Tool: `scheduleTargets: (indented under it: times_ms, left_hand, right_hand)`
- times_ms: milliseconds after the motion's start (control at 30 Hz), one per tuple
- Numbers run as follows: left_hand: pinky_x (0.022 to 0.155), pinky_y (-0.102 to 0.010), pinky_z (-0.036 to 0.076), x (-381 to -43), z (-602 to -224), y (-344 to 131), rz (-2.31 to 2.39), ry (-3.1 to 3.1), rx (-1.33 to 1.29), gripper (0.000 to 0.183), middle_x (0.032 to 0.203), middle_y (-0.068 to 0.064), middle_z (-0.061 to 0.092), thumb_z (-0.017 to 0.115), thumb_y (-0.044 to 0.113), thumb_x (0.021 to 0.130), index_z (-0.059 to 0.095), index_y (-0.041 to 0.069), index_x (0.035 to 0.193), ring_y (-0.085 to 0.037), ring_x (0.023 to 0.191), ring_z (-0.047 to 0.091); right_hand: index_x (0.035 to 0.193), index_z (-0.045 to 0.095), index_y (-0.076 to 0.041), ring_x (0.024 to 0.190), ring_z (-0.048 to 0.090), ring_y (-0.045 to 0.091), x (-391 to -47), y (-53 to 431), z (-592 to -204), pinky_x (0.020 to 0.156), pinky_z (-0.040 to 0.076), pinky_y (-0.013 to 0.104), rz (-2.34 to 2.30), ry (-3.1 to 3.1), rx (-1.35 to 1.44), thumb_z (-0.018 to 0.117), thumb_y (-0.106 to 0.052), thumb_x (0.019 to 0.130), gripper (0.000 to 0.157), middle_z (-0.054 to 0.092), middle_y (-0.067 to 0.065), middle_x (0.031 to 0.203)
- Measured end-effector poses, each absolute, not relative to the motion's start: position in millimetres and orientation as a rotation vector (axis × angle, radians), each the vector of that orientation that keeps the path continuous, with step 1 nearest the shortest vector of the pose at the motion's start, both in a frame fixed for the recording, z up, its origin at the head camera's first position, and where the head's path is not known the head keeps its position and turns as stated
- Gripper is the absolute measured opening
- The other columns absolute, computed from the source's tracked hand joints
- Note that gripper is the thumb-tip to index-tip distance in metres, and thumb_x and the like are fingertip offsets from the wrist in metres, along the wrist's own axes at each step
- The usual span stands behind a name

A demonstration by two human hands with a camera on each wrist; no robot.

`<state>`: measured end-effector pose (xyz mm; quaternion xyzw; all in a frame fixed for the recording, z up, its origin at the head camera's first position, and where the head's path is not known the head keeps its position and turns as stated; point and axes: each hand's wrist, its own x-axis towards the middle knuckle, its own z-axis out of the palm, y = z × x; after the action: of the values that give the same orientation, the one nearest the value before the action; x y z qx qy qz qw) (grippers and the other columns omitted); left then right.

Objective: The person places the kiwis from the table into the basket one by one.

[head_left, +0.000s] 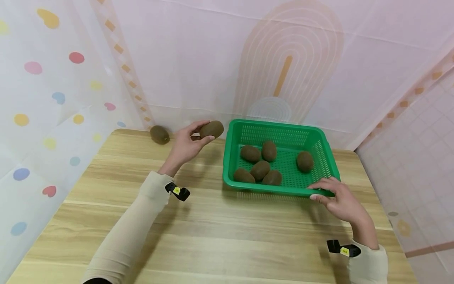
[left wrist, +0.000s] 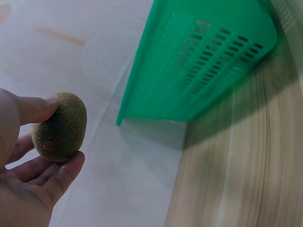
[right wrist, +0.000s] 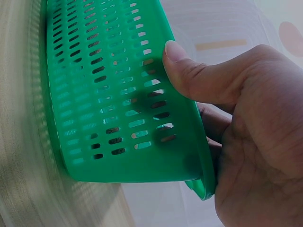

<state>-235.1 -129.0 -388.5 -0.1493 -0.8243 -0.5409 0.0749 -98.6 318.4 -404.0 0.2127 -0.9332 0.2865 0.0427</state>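
My left hand [head_left: 186, 144] holds a brown kiwi [head_left: 212, 129] between thumb and fingers, left of the green plastic basket [head_left: 262, 189]. In the left wrist view the fuzzy kiwi [left wrist: 60, 126] is pinched with the thumb on top and fingertips below, apart from the basket wall [left wrist: 161, 85]. My right hand [head_left: 342, 200] grips the basket's near right rim, thumb outside and fingers over the inside. The right wrist view shows the thumb [right wrist: 203, 78] pressed on the slotted wall. Several kiwis lie in the basket, most bunched at its left, with one kiwi [head_left: 305, 161] at the right.
Another kiwi [head_left: 159, 135] lies on the wooden table [head_left: 213, 236] at its back left, by the wall. A patterned white and pink cloth [head_left: 184, 59] hangs behind the table and on both sides.
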Motion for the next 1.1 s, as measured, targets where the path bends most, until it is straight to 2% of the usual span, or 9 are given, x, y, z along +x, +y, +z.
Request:
scheduleTargets:
  times_ms: [200,333,467,867,1100]
  left_hand:
    - [0.088,-0.037,0.052,-230,-379,-118,-1.661,-2.467,-0.493,0.049,0.127,-0.004,0.058,0.072,0.025,0.083,0.057,0.018,0.129,-0.018,0.111,0.057]
    - [0.088,-0.042,0.051,-219,-365,-108,-1.681,-2.463,-0.545,0.049,0.129,-0.01,0.056,0.071,0.016,0.085,0.055,0.009,0.131,-0.024,0.112,0.056]
    - [0.087,-0.041,0.052,-206,-351,-99,-1.666,-2.456,-0.601,0.049,0.129,-0.015,0.056,0.069,0.012,0.085,0.054,0.003,0.131,-0.027,0.111,0.056]
    - [0.087,-0.04,0.052,-196,-344,-77,-1.665,-2.458,-0.674,0.047,0.127,-0.016,0.057,0.069,0.009,0.085,0.055,0.003,0.13,-0.027,0.109,0.057]
    - [0.086,-0.041,0.052,-209,-365,-68,-1.661,-2.457,-0.71,0.049,0.128,-0.01,0.057,0.071,0.012,0.084,0.056,0.01,0.13,-0.026,0.108,0.058]
  right_hand:
    - [0.106,0.07,-0.022,0.093,0.046,0.005,-100,319,-405,0.079,0.042,0.027,0.872,-2.85,0.658,0.07,-0.019,0.084,0.022,0.063,-0.008,0.1]
    - [0.106,0.07,-0.022,0.092,0.045,0.004,-101,319,-404,0.078,0.041,0.026,0.872,-2.844,0.668,0.07,-0.018,0.085,0.022,0.062,-0.009,0.1]
    - [0.106,0.07,-0.022,0.092,0.046,0.005,-101,319,-405,0.078,0.042,0.027,0.864,-2.845,0.664,0.07,-0.018,0.084,0.022,0.063,-0.009,0.1]
    - [0.106,0.071,-0.021,0.094,0.047,0.006,-100,320,-406,0.079,0.042,0.027,0.876,-2.845,0.655,0.071,-0.018,0.084,0.022,0.063,-0.009,0.1]
    - [0.105,0.071,-0.02,0.094,0.047,0.006,-100,321,-407,0.079,0.041,0.026,0.871,-2.842,0.657,0.071,-0.019,0.084,0.021,0.063,-0.009,0.1]
